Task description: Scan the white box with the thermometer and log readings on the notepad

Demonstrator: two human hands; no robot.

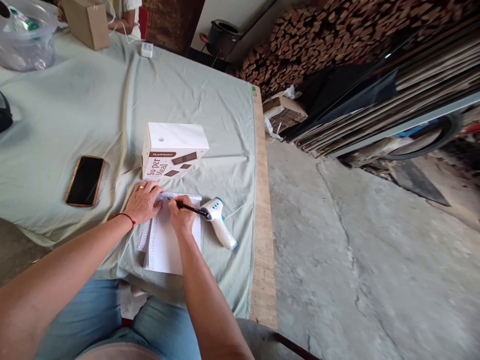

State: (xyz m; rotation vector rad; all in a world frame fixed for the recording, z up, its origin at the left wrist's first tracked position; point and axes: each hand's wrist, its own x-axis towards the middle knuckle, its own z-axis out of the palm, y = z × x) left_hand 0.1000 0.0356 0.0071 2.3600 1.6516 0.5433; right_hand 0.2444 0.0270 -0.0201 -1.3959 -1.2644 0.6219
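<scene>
My right hand (181, 216) grips a black pen (192, 207), its tip close to the upper part of a white notebook page (165, 250). My left hand (144, 202) lies with fingers stretched out over the notebook's upper left corner. Just beyond the hands stands a white box (174, 150) printed "Super Meal" with brown bars. To the right of the notebook rests a white and blue infrared thermometer (221, 225), partly behind the pen's end. A dark-screened phone (85, 181) lies to the left of my left hand.
A pale green cloth covers the table (195, 90), with a bare wooden edge (263, 250) on the right. At the back left are a clear plastic tub (28, 47), a cardboard box (88, 25), a white adapter (147, 49) and another person's arm (125, 24). Stacked firewood (318, 40) lines the wall.
</scene>
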